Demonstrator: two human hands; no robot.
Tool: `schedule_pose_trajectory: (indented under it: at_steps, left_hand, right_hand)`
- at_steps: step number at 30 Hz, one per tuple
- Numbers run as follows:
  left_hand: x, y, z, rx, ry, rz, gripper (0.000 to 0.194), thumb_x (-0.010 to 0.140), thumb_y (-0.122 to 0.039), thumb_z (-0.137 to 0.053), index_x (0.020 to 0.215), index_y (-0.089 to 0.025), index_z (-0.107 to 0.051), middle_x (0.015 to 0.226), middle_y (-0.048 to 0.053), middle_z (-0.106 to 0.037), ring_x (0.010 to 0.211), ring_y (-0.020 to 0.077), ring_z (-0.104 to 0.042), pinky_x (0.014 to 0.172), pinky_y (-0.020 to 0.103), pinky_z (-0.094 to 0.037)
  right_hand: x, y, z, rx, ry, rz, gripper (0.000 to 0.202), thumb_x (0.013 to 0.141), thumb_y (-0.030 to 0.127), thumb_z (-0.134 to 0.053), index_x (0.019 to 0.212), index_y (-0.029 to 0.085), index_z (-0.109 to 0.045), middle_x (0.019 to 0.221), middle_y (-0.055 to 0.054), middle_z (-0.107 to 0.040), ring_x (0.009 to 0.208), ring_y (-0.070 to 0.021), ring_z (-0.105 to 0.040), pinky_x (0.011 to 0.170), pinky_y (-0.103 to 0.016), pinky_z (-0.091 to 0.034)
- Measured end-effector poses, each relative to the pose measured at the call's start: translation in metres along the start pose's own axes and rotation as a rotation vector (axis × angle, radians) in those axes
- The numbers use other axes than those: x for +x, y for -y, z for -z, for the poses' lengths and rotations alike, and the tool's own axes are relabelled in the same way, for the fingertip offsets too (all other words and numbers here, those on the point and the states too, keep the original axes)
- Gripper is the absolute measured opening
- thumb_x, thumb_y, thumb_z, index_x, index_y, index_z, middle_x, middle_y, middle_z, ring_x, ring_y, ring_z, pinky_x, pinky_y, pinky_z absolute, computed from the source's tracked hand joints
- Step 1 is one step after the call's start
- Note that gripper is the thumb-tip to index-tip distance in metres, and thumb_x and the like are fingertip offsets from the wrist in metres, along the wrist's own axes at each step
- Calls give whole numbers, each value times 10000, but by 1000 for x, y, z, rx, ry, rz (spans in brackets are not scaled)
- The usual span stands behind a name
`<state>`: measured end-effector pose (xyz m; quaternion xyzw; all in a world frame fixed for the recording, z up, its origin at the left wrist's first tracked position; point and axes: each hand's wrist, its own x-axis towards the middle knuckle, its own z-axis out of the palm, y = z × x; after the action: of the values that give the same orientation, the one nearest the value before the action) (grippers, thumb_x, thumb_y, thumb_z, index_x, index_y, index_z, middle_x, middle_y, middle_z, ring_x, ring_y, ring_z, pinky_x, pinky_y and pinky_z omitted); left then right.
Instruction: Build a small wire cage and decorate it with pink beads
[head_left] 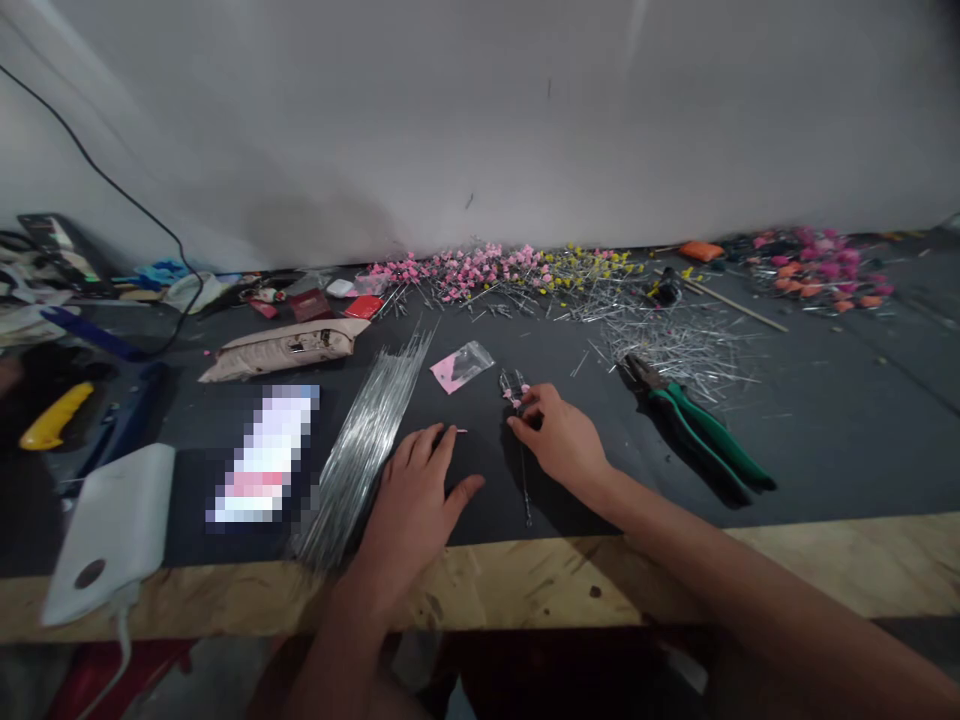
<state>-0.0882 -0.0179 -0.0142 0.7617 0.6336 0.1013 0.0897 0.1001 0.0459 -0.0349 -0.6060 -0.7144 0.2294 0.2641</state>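
My left hand (420, 485) rests palm down on the dark tabletop, thumb apart from the fingers. A thin pink sliver (462, 431) lies at its index fingertip. Thumb and fingers of my right hand (559, 430) are pinched at pink-tipped wires (512, 385), whose looped ends point away from me. A thin wire (525, 490) runs from there toward the front edge. Left of my left hand is a bundle of straight silvery wires (367, 430). Green-handled pliers (697, 425) lie right of my right hand. Beyond my hands is a small clear bag with pink contents (461, 367).
Pink-tipped wires (465, 270), yellow-tipped wires (592, 268) and loose wires (682, 345) line the back. Magenta and orange pieces (825, 270) lie far right. At left are a lit phone (266, 455), a white power bank (120, 530) and a wrapped packet (285, 348).
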Motion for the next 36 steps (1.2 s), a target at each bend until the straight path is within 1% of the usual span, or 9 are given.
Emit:
schedule_pose_trajectory:
  at_steps: [6, 9, 11, 14, 17, 20, 25, 32, 36]
  left_hand:
    - [-1, -7, -7, 95, -24, 20, 579, 844, -507, -400, 1280, -127, -426, 1321, 167, -444, 1218, 328, -363, 953, 486, -358]
    - [-1, -7, -9, 118, -33, 10, 579, 842, -509, -400, 1273, -125, -436, 1324, 169, -443, 1217, 332, -366, 954, 488, -357]
    - [-1, -7, -10, 124, -40, 10, 576, 843, -506, -399, 1272, -124, -438, 1324, 169, -443, 1218, 333, -365, 954, 489, -357]
    - [-2, -7, -10, 126, -37, 19, 538, 844, -460, -415, 1272, -135, -438, 1334, 159, -436, 1223, 329, -362, 960, 486, -354]
    - [-3, -8, -9, 121, -10, 30, 511, 841, -378, -427, 1288, -131, -418, 1345, 157, -425, 1230, 331, -357, 960, 487, -356]
    - [-3, -8, -8, 115, -9, 23, 507, 839, -337, -419, 1296, -117, -405, 1348, 163, -420, 1236, 331, -348, 965, 492, -351]
    - [-3, -8, -9, 125, -22, 17, 518, 844, -376, -416, 1286, -106, -416, 1346, 166, -421, 1229, 329, -352, 975, 491, -341]
    - [-4, -8, -10, 150, 10, 40, 528, 839, -333, -423, 1310, -99, -392, 1370, 154, -396, 1250, 319, -329, 990, 473, -335]
    - [-4, -10, -10, 159, 2, 48, 528, 836, -320, -424, 1314, -99, -388, 1371, 145, -398, 1249, 310, -332, 999, 463, -328]
  right_hand:
    - [-3, -2, 2, 63, 17, 7, 261, 777, 328, -556, 996, 202, -488, 741, -8, -650, 698, -190, -594, 613, -290, -393]
    - [-9, -1, 5, 50, 9, 71, 277, 792, 330, -540, 1031, 194, -512, 789, -34, -645, 790, -214, -581, 709, -336, -422]
    - [-14, 5, 6, -22, -10, 148, 304, 799, 352, -533, 1066, 206, -547, 962, -79, -631, 958, -255, -540, 825, -399, -402]
    - [-24, 20, 5, -141, 5, 267, 357, 822, 396, -497, 1135, 240, -565, 1301, -102, -459, 1227, -308, -347, 978, -492, -284]
    - [-32, 32, 1, -207, 61, 331, 403, 864, 421, -411, 1204, 241, -529, 1429, -102, -303, 1327, -310, -191, 1035, -538, -182]
    - [-35, 35, -5, -239, 103, 334, 417, 887, 413, -358, 1244, 247, -496, 1457, -102, -255, 1352, -304, -134, 1041, -562, -156]
    - [-33, 29, -12, -268, 112, 323, 410, 900, 378, -339, 1268, 262, -478, 1461, -111, -249, 1360, -310, -103, 1041, -570, -143]
    - [-34, 31, -13, -303, 117, 346, 414, 912, 408, -302, 1267, 286, -476, 1462, -97, -255, 1363, -292, -106, 1054, -549, -116]
    - [-35, 32, -11, -308, 120, 337, 423, 915, 425, -282, 1269, 291, -473, 1462, -104, -255, 1365, -282, -102, 1060, -534, -107]
